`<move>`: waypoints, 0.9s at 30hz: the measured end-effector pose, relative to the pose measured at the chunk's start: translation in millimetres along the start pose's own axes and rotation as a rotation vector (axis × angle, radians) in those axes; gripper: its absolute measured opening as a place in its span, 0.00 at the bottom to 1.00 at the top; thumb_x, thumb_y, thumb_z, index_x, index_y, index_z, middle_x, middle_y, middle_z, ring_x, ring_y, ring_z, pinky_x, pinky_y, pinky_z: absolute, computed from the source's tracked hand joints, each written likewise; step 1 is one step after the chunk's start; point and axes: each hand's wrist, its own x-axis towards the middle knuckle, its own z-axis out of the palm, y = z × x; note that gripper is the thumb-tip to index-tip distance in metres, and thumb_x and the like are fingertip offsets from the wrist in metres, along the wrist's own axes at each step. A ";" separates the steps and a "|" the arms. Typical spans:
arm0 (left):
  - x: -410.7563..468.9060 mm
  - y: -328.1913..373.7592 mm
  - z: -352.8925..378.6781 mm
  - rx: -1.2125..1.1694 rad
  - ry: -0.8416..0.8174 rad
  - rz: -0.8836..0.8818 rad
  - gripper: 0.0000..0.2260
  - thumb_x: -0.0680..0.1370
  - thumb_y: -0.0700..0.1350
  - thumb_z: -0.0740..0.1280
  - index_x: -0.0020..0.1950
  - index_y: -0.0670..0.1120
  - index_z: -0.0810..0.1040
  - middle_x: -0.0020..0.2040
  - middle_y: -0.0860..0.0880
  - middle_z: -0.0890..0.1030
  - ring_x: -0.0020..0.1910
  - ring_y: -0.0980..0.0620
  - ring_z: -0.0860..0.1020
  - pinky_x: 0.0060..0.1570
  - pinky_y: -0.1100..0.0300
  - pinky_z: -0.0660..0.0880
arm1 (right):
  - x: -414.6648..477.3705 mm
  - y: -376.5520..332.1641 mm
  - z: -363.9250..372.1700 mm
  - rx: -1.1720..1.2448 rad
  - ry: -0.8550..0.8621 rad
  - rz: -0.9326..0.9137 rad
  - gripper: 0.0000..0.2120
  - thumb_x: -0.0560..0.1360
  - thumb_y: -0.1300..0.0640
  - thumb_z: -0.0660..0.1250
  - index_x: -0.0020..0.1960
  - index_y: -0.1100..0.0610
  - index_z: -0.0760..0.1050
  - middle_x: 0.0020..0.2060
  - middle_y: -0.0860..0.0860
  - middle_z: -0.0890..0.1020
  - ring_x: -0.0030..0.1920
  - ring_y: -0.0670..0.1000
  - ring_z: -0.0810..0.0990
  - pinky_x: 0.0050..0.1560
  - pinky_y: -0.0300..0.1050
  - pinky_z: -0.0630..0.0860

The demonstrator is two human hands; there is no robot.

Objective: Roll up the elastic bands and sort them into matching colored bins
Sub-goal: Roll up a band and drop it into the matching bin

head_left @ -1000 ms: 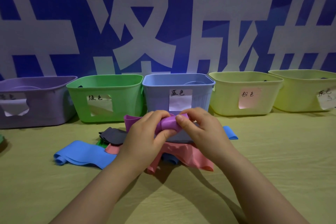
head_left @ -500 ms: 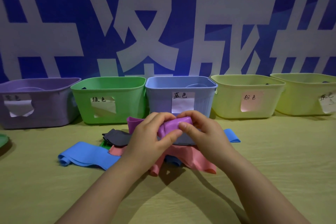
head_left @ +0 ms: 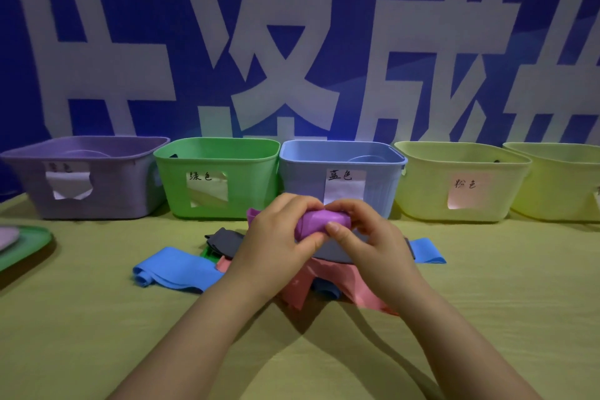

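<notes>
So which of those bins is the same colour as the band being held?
The purple bin at the far left; the others are green, blue and yellow, and the band is purple.

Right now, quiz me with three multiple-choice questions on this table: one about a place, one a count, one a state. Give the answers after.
1. Which bin stands leftmost in the row?
A. green
B. purple
C. blue

2. How many bins are in view?
A. three
B. five
C. seven

3. The purple band is:
A. lying flat on the table
B. inside a bin
C. bunched in a roll, held in both hands

Answers:
1 B: the purple bin sits left of the green bin.
2 B: the row is purple, green, the blue bin, then two yellow-green bins.
3 C: the left hand and right hand pinch it between them.
</notes>
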 end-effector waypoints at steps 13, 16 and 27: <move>-20.3 -58.4 -144.1 0.136 0.115 -0.072 0.16 0.65 0.50 0.73 0.51 0.49 0.79 0.44 0.61 0.73 0.45 0.69 0.71 0.44 0.77 0.65 | 50.1 -85.5 107.3 0.084 -0.170 -0.154 0.10 0.73 0.56 0.69 0.47 0.43 0.73 0.40 0.34 0.76 0.43 0.32 0.73 0.46 0.25 0.67; -36.8 -79.2 -187.6 0.231 0.130 -0.129 0.14 0.67 0.45 0.75 0.51 0.48 0.79 0.44 0.62 0.73 0.45 0.70 0.71 0.43 0.77 0.64 | 58.0 -107.1 153.0 0.091 -0.231 -0.193 0.08 0.72 0.56 0.70 0.50 0.46 0.76 0.40 0.36 0.76 0.43 0.37 0.73 0.48 0.30 0.68; -43.0 -154.1 -273.0 0.487 0.099 -0.224 0.13 0.71 0.47 0.72 0.53 0.49 0.77 0.47 0.56 0.75 0.45 0.57 0.73 0.42 0.70 0.68 | 101.4 -143.9 262.2 0.079 -0.335 -0.266 0.09 0.74 0.54 0.68 0.53 0.47 0.73 0.44 0.37 0.76 0.43 0.37 0.73 0.43 0.27 0.67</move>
